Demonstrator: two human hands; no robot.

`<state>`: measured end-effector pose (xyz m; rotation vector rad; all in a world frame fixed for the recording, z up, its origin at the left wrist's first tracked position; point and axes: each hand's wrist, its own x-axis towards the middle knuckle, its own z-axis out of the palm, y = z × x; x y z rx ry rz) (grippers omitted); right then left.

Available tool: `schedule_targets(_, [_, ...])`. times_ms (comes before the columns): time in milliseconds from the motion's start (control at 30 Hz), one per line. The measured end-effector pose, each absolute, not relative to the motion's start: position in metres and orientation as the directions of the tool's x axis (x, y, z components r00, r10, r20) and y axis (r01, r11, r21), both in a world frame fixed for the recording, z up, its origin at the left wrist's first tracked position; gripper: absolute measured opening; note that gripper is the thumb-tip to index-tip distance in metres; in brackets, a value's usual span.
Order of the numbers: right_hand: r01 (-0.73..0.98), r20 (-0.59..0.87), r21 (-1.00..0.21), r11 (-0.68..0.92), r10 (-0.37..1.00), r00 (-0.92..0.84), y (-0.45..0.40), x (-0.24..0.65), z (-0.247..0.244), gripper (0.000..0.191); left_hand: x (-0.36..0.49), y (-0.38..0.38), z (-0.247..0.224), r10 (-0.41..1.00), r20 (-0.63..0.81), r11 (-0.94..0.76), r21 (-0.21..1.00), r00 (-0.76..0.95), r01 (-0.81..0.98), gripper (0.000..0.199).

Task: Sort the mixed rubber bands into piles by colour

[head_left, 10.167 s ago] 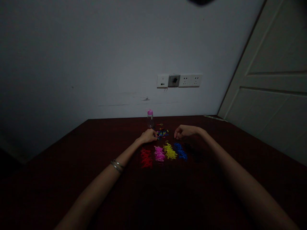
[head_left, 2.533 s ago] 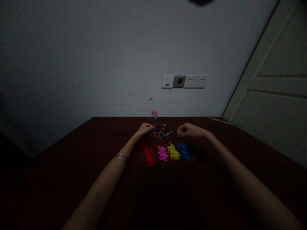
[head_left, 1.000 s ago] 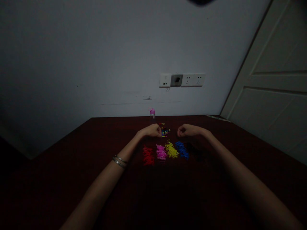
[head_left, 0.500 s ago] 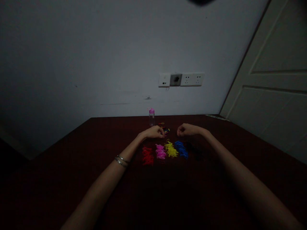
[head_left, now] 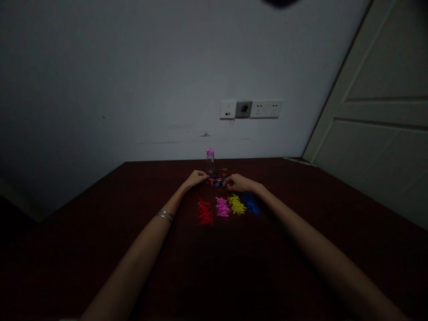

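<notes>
Head view: the right hand (head_left: 238,182) has reached the mixed pile (head_left: 217,182); the left hand (head_left: 195,179) has shifted left. Fingers bend inward (cannot tell whether pinching anything).

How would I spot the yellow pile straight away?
Start at the dark red table and find the pink-capped bottle near the wall. Nearer the viewer, the yellow pile lies between the pink pile and the blue pile, its bright yellow setting it apart from both.

Kinda messy little heap of thin multicoloured bands (head_left: 218,182), all jumbled. Closer in there's a loose row, left to right: thin red bands (head_left: 205,212), pink bands (head_left: 222,207), yellow bands (head_left: 237,204), dim blue bands (head_left: 252,205).
</notes>
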<state>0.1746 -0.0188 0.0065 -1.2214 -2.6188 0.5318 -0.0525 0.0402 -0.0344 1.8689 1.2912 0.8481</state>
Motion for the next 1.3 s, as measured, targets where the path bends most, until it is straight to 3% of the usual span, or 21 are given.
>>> schedule_targets(167, [0.710,0.066,-0.315,0.630,0.761,-0.646,-0.016,0.160,0.005,0.033,-0.053,0.038,-0.036,0.951,0.139,-0.256,0.855,0.276,0.451,0.035])
schedule_targets(400, [0.839,0.021,-0.143,0.524,0.849,-0.527,-0.025,0.147,0.007,0.021,-0.052,0.041,-0.039,0.958,0.161,-0.259,0.844,0.237,0.470,0.031])
schedule_targets(733, [0.857,0.007,-0.045,0.513,0.858,-0.513,-0.030,0.142,0.009,0.021,-0.050,0.037,-0.036,0.959,0.188,-0.271,0.828,0.213,0.491,0.030])
schedule_targets(1100, [0.733,0.012,-0.155,0.662,0.744,-0.669,-0.033,0.137,0.015,0.018,-0.052,0.039,-0.038,0.950,0.216,-0.302,0.818,0.227,0.489,0.031])
schedule_targets(1300, [0.757,0.018,-0.188,0.626,0.773,-0.634,-0.031,0.136,0.012,0.014,-0.052,0.040,-0.038,0.953,0.212,-0.294,0.823,0.217,0.487,0.030])
